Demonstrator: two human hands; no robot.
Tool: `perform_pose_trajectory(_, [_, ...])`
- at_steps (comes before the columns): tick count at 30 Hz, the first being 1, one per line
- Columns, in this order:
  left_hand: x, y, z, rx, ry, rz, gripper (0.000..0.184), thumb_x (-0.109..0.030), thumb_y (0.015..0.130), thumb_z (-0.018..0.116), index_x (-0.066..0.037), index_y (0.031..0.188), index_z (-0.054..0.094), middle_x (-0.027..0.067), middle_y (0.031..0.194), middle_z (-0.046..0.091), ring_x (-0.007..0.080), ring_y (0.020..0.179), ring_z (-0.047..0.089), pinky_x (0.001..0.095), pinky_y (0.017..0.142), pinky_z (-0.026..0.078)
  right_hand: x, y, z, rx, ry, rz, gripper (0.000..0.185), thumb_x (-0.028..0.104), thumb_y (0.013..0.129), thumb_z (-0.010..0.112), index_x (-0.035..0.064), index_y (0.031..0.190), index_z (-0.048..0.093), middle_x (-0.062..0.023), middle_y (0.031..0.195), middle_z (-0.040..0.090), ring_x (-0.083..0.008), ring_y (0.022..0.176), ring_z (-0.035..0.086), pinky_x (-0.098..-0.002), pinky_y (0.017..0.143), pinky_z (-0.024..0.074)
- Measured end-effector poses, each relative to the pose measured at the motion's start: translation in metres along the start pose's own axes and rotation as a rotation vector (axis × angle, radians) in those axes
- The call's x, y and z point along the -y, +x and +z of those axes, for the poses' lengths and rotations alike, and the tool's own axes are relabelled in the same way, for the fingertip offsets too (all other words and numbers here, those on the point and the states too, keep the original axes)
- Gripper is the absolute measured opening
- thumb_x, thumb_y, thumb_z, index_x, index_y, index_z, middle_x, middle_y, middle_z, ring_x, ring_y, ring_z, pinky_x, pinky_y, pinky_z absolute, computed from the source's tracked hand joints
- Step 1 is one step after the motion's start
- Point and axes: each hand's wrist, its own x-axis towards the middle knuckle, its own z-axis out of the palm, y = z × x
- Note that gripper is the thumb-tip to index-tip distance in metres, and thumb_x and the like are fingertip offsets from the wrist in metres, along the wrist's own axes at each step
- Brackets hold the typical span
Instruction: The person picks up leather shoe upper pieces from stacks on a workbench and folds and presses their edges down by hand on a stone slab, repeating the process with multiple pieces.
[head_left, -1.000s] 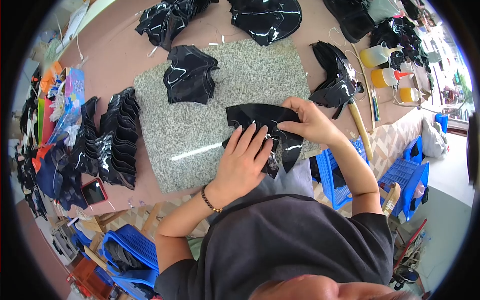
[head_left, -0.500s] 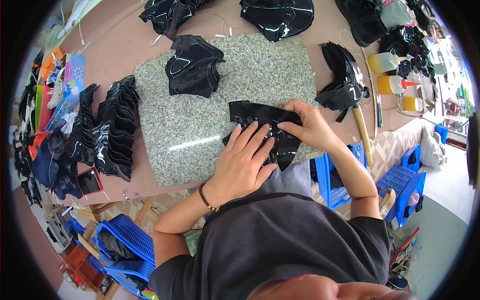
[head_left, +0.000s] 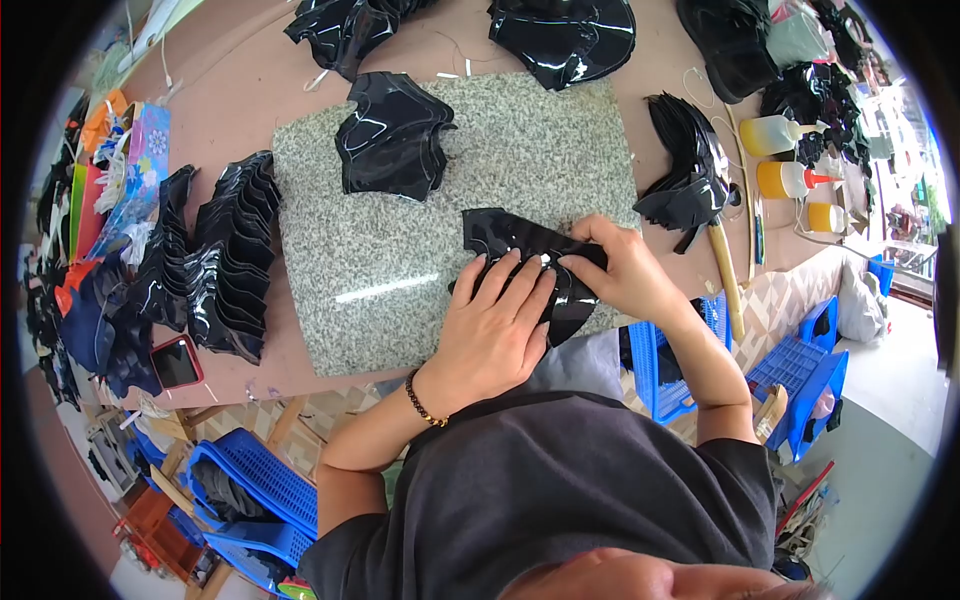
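Note:
A glossy black piece (head_left: 500,230) lies at the near right part of the speckled stone slab (head_left: 380,250). My left hand (head_left: 500,320) rests flat on it with the fingers spread, a beaded bracelet on the wrist. The right edge of the piece is pinched between the thumb and fingers of my right hand (head_left: 615,265). Parts of the piece under my left hand are hidden. Farther back on the slab are more glossy black pieces (head_left: 393,135), apart from both hands.
Rows of black pieces (head_left: 235,255) and a phone (head_left: 177,363) are on the left. A black bundle (head_left: 685,165), a wooden handle (head_left: 726,275) and bottles of yellow liquid (head_left: 768,136) lie right. Blue baskets (head_left: 265,480) stand below the table.
The view has shifted a little. The black piece's upper edge now slopes down more steeply toward my right hand, which still pinches it. My left hand stays spread on the piece.

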Motion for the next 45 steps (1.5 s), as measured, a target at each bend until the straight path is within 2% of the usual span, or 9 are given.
perform_pose_trajectory(3, [0.0,0.0,0.001,-0.014,-0.004,-0.004,0.052,-0.023,0.084,0.066,-0.003,0.132,0.06,0.0138,0.138,0.056,0.0326,0.132,0.047,0.0529,0.113,0.03,0.004,-0.002,-0.001,-0.033,-0.239,-0.107,0.021,0.009,0.087,0.073,0.0005,0.1,0.06,-0.0179,0.097,0.064,-0.0338,0.088,0.065,-0.0391,0.074,0.0516])
perform_pose_trajectory(6, [0.001,-0.001,0.002,-0.018,-0.003,-0.001,0.052,-0.022,0.084,0.065,-0.003,0.132,0.06,0.0142,0.137,0.056,0.0329,0.132,0.047,0.0532,0.113,0.03,0.004,0.0,-0.003,-0.092,-0.364,-0.244,0.022,0.011,0.087,0.073,-0.0001,0.1,0.06,-0.0171,0.099,0.062,-0.0402,0.092,0.062,-0.0437,0.076,0.0511])
perform_pose_trajectory(9, [0.0,-0.001,0.003,-0.023,0.006,0.005,0.052,-0.021,0.084,0.065,-0.003,0.132,0.06,0.0146,0.137,0.056,0.0331,0.132,0.047,0.0533,0.113,0.03,0.004,0.001,-0.004,-0.08,-0.388,-0.244,0.022,0.014,0.086,0.072,0.0016,0.1,0.061,-0.0139,0.098,0.059,-0.036,0.097,0.061,-0.0452,0.078,0.052])
perform_pose_trajectory(18, [0.0,-0.001,0.003,-0.024,0.022,0.018,0.053,-0.02,0.083,0.066,-0.002,0.132,0.06,0.0149,0.137,0.055,0.0338,0.131,0.048,0.0544,0.112,0.031,-0.002,0.006,-0.006,-0.052,-0.448,-0.317,0.023,0.016,0.085,0.073,0.0027,0.098,0.06,-0.0124,0.099,0.059,-0.0344,0.098,0.061,-0.0442,0.078,0.0522])
perform_pose_trajectory(24, [0.0,-0.002,0.006,-0.038,0.051,0.035,0.054,-0.021,0.083,0.066,-0.002,0.133,0.058,0.0178,0.138,0.054,0.0352,0.13,0.049,0.0556,0.111,0.031,-0.002,0.016,-0.013,-0.028,-0.54,-0.465,0.03,0.013,0.08,0.075,0.0059,0.106,0.062,-0.0095,0.102,0.057,-0.0307,0.103,0.058,-0.042,0.078,0.0537])
perform_pose_trajectory(30, [-0.001,-0.003,0.01,-0.065,0.061,0.034,0.056,-0.022,0.083,0.067,-0.002,0.135,0.056,0.0222,0.14,0.052,0.038,0.133,0.047,0.0572,0.112,0.031,0.019,0.03,-0.021,0.13,-0.398,-0.269,0.041,0.008,0.077,0.078,0.004,0.117,0.066,-0.0132,0.109,0.06,-0.0358,0.099,0.064,-0.0427,0.082,0.054])
perform_pose_trajectory(33, [-0.001,-0.002,0.01,-0.071,0.042,0.027,0.056,-0.022,0.083,0.068,-0.002,0.135,0.056,0.0224,0.141,0.052,0.0388,0.135,0.046,0.0577,0.113,0.031,0.014,0.038,-0.016,0.11,-0.332,-0.345,0.041,0.007,0.08,0.076,0.0021,0.119,0.066,-0.0144,0.109,0.061,-0.0366,0.095,0.065,-0.0424,0.081,0.0537])
perform_pose_trajectory(37, [0.0,-0.002,0.007,-0.062,0.011,0.02,0.055,-0.023,0.082,0.069,-0.002,0.133,0.059,0.022,0.14,0.052,0.0386,0.135,0.046,0.0573,0.113,0.031,0.004,0.051,-0.005,0.075,-0.212,-0.34,0.035,0.006,0.086,0.074,0.0016,0.12,0.066,-0.0154,0.104,0.061,-0.0324,0.091,0.066,-0.0388,0.078,0.0537])
perform_pose_trajectory(45, [0.0,0.0,0.005,-0.069,0.019,0.018,0.055,-0.024,0.08,0.07,-0.003,0.129,0.062,0.0209,0.139,0.053,0.0372,0.135,0.047,0.0543,0.112,0.033,0.005,0.062,0.003,0.047,-0.173,-0.324,0.027,0.005,0.086,0.073,0.0019,0.112,0.069,-0.0133,0.098,0.062,-0.0283,0.087,0.067,-0.0372,0.075,0.0547])
